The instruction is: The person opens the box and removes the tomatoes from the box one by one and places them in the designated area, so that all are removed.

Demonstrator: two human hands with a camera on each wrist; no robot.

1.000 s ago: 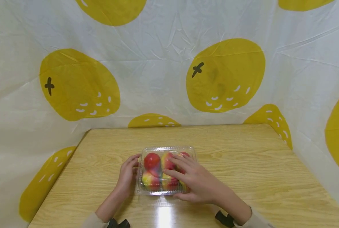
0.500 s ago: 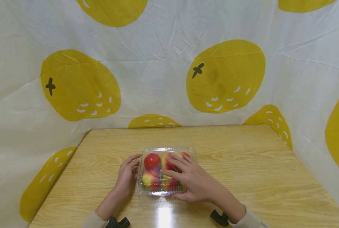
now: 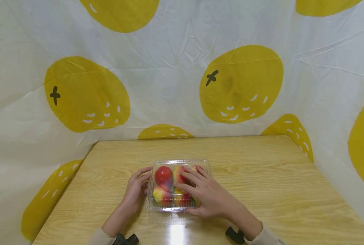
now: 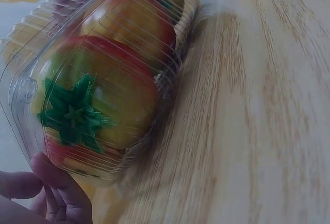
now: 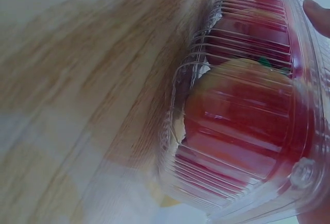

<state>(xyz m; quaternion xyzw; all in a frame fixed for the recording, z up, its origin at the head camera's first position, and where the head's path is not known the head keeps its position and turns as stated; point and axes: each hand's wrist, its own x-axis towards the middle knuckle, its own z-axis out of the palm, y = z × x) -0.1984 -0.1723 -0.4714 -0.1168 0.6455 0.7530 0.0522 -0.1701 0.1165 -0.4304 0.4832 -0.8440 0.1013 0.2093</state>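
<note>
A clear plastic clamshell box [image 3: 169, 208] lies closed on the table, with several red and yellow fruits [image 3: 163, 175] inside. In the left wrist view, one fruit [image 4: 129, 95] has a green star-shaped leaf top. My left hand [image 3: 135, 190] rests against the box's left side, its fingers loosely bent along the edge; the left wrist view shows fingertips [image 4: 46, 167] at a rim corner. My right hand [image 3: 211, 195] lies over the right part of the lid with spread fingers, its thumb near the front edge. It hides some of the fruit.
The box sits near the middle of a wooden table [image 3: 261, 177]. A white cloth [image 3: 163, 85] printed with big yellow fruit shapes hangs behind the table and along both sides. Dark wrist devices [image 3: 235, 234] show below the hands.
The right hand and forearm have shifted slightly left over the lid. The left hand and the box keep nearly the same place. The whole view has tilted a little.
</note>
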